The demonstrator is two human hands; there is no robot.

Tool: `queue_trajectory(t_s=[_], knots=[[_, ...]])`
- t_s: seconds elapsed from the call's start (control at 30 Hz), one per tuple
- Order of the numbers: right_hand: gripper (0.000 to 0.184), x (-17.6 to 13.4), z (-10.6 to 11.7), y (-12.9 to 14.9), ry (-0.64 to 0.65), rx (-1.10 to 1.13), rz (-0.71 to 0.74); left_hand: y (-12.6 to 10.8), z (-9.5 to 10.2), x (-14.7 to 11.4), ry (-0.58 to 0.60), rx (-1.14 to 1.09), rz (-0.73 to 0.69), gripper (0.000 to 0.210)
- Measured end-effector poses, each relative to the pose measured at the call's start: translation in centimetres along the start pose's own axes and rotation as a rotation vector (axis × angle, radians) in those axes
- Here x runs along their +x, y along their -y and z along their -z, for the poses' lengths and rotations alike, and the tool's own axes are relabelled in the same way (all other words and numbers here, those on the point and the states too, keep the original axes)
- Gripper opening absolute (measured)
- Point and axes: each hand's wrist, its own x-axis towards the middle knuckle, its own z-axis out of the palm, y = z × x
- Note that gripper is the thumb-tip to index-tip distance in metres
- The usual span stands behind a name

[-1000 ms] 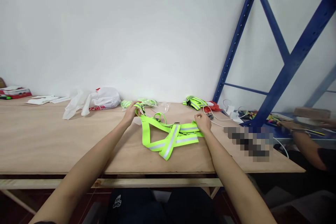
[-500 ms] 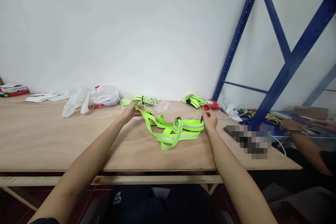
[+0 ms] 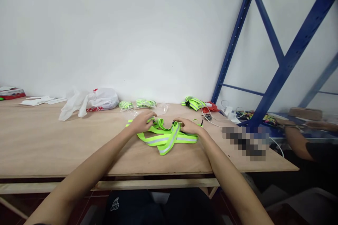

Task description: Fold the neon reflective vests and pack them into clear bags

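Observation:
A lime-yellow reflective strap [image 3: 169, 142] with a silver stripe lies in loose loops on the wooden table [image 3: 79, 147]. My left hand [image 3: 142, 122] is closed on its left part, by a small dark buckle. At the middle of the strap, my right hand [image 3: 187, 126] has its fingers closed at another black buckle [image 3: 173, 123]. Both palms face down, and the fingertips are partly hidden. Behind my hands lie two bundled reflective straps [image 3: 146, 103] beside clear plastic wrapping [image 3: 162, 107].
Another bundle of reflective straps [image 3: 194, 103] sits by the wall, near a red item [image 3: 212, 107] and white cables [image 3: 211, 121]. A white plastic bag [image 3: 104, 99] lies to the left. The blue rack [image 3: 266, 95] rises on the right, where another person's arm [image 3: 295, 140] shows.
My left hand has come down and right from the raised strap end. My right hand has moved left from the strap's right end to its middle buckle.

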Motion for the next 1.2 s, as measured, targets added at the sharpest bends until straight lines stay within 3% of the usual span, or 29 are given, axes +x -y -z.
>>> queue_trajectory(t_s=[0.07, 0.17, 0.27, 0.37, 0.57, 0.7, 0.87, 1.2], knots=[[0.037, 0.0, -0.3, -0.2, -0.020, -0.017, 0.009, -1.2, -1.8, 0.2, 0.184, -0.007, -0.068, 0.043], [0.021, 0.0, -0.4, -0.4, -0.120, -0.053, 0.028, -2.0, -3.8, 0.2, 0.338, 0.026, -0.090, 0.057], [0.020, 0.1, -0.1, -0.6, -0.273, -0.082, 0.073, -2.2, -4.9, 0.0, 0.387, 0.121, 0.005, 0.066], [0.025, 0.0, 0.3, -0.7, -0.409, -0.094, 0.126, -2.3, -5.4, 0.0, 0.340, 0.185, 0.122, 0.062], [0.037, 0.1, 0.6, -0.8, -0.624, -0.076, 0.205, -2.7, -5.1, 0.6, 0.191, 0.207, 0.224, 0.064], [0.040, 0.3, 1.0, -1.5, -0.798, -0.046, 0.191, -2.1, -3.3, 1.3, -0.059, 0.215, 0.193, 0.066], [0.029, 0.1, 2.2, -3.6, -1.090, 0.137, 0.056, -0.8, -0.1, 1.8, -0.396, 0.236, 0.087, 0.067], [0.010, -0.6, 4.1, -9.2, -1.529, 0.598, -0.235, 1.2, 6.3, 0.5, -0.799, 0.163, -0.027, 0.080]])
